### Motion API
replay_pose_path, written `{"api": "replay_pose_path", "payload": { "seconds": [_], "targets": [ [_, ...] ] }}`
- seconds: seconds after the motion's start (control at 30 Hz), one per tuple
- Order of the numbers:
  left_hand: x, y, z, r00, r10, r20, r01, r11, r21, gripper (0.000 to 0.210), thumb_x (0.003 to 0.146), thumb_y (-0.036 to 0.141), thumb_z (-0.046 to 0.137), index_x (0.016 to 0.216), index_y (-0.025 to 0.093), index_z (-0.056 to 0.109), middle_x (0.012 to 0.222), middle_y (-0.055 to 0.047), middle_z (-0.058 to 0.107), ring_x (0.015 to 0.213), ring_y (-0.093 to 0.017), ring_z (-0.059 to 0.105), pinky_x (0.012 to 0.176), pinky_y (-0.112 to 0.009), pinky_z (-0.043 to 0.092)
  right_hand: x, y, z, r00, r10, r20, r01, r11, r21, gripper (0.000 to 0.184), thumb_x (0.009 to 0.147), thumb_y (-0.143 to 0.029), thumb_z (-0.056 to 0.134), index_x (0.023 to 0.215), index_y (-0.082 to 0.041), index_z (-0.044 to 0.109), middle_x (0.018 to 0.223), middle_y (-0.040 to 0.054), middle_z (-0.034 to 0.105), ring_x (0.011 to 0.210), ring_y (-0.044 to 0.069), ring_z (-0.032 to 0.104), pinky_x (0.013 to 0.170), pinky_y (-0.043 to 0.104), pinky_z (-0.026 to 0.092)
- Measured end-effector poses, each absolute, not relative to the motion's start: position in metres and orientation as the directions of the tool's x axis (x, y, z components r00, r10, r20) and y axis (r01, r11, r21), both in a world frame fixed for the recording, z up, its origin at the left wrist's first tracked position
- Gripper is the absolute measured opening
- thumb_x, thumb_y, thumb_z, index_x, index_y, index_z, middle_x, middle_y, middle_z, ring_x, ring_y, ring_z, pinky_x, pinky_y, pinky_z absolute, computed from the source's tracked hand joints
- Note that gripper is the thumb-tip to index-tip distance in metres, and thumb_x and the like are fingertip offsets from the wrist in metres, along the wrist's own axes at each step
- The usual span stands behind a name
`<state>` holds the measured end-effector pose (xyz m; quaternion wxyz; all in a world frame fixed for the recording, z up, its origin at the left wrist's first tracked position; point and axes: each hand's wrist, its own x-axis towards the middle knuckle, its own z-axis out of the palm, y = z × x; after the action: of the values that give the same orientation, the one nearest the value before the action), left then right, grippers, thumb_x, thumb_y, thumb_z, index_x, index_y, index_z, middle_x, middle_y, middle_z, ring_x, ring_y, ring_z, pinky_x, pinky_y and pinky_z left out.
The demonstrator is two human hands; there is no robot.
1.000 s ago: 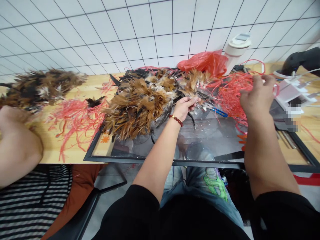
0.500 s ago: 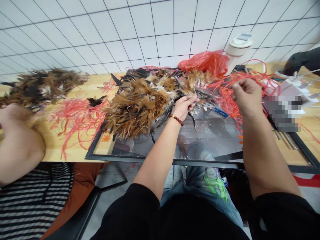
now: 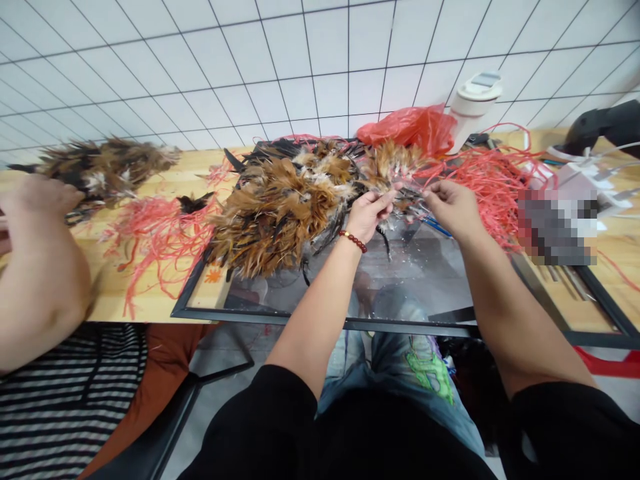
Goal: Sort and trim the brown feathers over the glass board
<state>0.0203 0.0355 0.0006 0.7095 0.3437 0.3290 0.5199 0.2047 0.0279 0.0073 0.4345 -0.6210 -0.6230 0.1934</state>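
My left hand [image 3: 371, 212], with a dark red bead bracelet [image 3: 353, 240] at the wrist, is pinched closed beside a tuft of tan feathers [image 3: 393, 163]. Its fingertips hide what they hold. A short way to the right, my right hand [image 3: 453, 207] is also pinched closed, its fingertips pointing at the left ones. A thin pinkish strand seems to lie between them, too fine to be sure of. Just past my left hand is a big pile of brown feathers [image 3: 280, 213]. Blue-handled scissors or a similar tool [image 3: 436, 227] lie under my right hand.
Red plastic string [image 3: 500, 193] is heaped at the right, more string [image 3: 155, 233] at the left. A red bag [image 3: 410, 130] and white tumbler [image 3: 473, 110] stand by the tiled wall. A black-framed glass panel [image 3: 310, 320] lies in front. A co-worker's arm [image 3: 40, 267] reaches toward other feathers [image 3: 110, 167].
My right hand has come left and slightly down, close to my left hand, which stays in place. The co-worker's hand has moved up and right onto the left feathers.
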Motion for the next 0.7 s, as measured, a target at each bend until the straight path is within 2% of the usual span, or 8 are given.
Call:
{"api": "replay_pose_path", "payload": {
  "seconds": [0.07, 0.13, 0.3, 0.33, 0.4, 0.53, 0.6, 0.7],
  "targets": [
    [0.021, 0.033, 0.005, 0.234, 0.966, -0.112, -0.459, 0.212, 0.863, 0.013, 0.08, 0.023, 0.078, 0.078, 0.015, 0.068, 0.075, 0.002, 0.069, 0.057, -0.001, 0.049, 0.056, -0.016, 0.035, 0.199, 0.023, 0.008, 0.057, 0.947, 0.317, 0.736, 0.175, -0.654, 0.015, 0.081, -0.034, 0.059, 0.08, -0.021, 0.067, 0.06, -0.0007, 0.058, 0.057, 0.015, 0.048, 0.06, 0.029, 0.037],
    [0.023, 0.031, 0.007, 0.224, 0.969, -0.107, -0.393, 0.19, 0.899, 0.015, 0.08, 0.026, 0.079, 0.081, 0.015, 0.068, 0.068, 0.003, 0.067, 0.055, -0.001, 0.05, 0.055, -0.016, 0.036, 0.193, 0.018, 0.01, -0.02, 0.947, 0.319, 0.793, 0.21, -0.571, 0.023, 0.083, -0.036, 0.055, 0.087, -0.02, 0.071, 0.064, 0.0014, 0.063, 0.059, 0.016, 0.052, 0.062, 0.03, 0.039],
    [0.026, 0.029, 0.006, 0.153, 0.982, -0.115, -0.244, 0.15, 0.958, 0.018, 0.083, 0.025, 0.076, 0.08, 0.013, 0.062, 0.074, 0.0, 0.072, 0.052, -0.003, 0.055, 0.052, -0.017, 0.039, 0.186, 0.013, 0.011, -0.087, 0.908, 0.411, 0.821, 0.299, -0.487, 0.029, 0.087, -0.036, 0.052, 0.093, -0.019, 0.075, 0.08, 0.0081, 0.073, 0.072, 0.02, 0.061, 0.067, 0.031, 0.043],
    [0.026, 0.029, 0.005, 0.14, 0.983, -0.121, -0.214, 0.15, 0.965, 0.017, 0.084, 0.022, 0.074, 0.078, 0.013, 0.06, 0.074, 0.0, 0.072, 0.051, -0.002, 0.054, 0.052, -0.017, 0.039, 0.186, 0.014, 0.01, -0.083, 0.904, 0.42, 0.809, 0.308, -0.501, 0.028, 0.086, -0.037, 0.054, 0.093, -0.019, 0.075, 0.081, 0.0084, 0.073, 0.072, 0.02, 0.061, 0.067, 0.032, 0.044],
    [0.027, 0.03, 0.004, 0.116, 0.986, -0.122, -0.157, 0.139, 0.978, 0.017, 0.087, 0.018, 0.069, 0.075, 0.014, 0.058, 0.071, 0.001, 0.07, 0.051, -0.002, 0.054, 0.053, -0.016, 0.04, 0.186, 0.017, 0.006, -0.056, 0.913, 0.403, 0.73, 0.313, -0.607, 0.028, 0.084, -0.039, 0.059, 0.096, -0.018, 0.074, 0.08, 0.007, 0.071, 0.069, 0.019, 0.06, 0.066, 0.032, 0.045],
    [0.028, 0.036, -0.006, 0.085, 0.993, -0.083, 0.01, 0.082, 0.997, 0.022, 0.087, 0.016, 0.064, 0.067, 0.015, 0.056, 0.061, 0.003, 0.062, 0.051, -0.004, 0.055, 0.054, -0.017, 0.042, 0.183, 0.023, 0.0, -0.095, 0.967, 0.237, 0.396, 0.255, -0.882, 0.049, 0.074, -0.054, 0.072, 0.107, -0.017, 0.07, 0.078, 0.003, 0.068, 0.066, 0.016, 0.058, 0.062, 0.03, 0.046],
    [0.028, 0.039, -0.013, 0.123, 0.992, -0.027, 0.128, 0.012, 0.992, 0.022, 0.086, 0.017, 0.064, 0.065, 0.015, 0.058, 0.062, 0.003, 0.062, 0.053, -0.007, 0.057, 0.057, -0.019, 0.043, 0.18, 0.024, 0.0, -0.144, 0.972, 0.183, 0.296, 0.219, -0.93, 0.055, 0.071, -0.061, 0.074, 0.103, -0.017, 0.07, 0.081, 0.0039, 0.069, 0.068, 0.016, 0.059, 0.062, 0.03, 0.048],
    [0.028, 0.04, -0.021, 0.191, 0.98, 0.062, 0.27, -0.113, 0.956, 0.018, 0.084, 0.018, 0.065, 0.067, 0.016, 0.062, 0.063, 0.002, 0.064, 0.059, -0.009, 0.059, 0.062, -0.021, 0.044, 0.179, 0.025, 0.001, -0.137, 0.975, 0.173, 0.297, 0.207, -0.932, 0.06, 0.068, -0.066, 0.075, 0.102, -0.017, 0.068, 0.086, 0.0062, 0.07, 0.073, 0.018, 0.062, 0.064, 0.032, 0.05]
  ]
}}
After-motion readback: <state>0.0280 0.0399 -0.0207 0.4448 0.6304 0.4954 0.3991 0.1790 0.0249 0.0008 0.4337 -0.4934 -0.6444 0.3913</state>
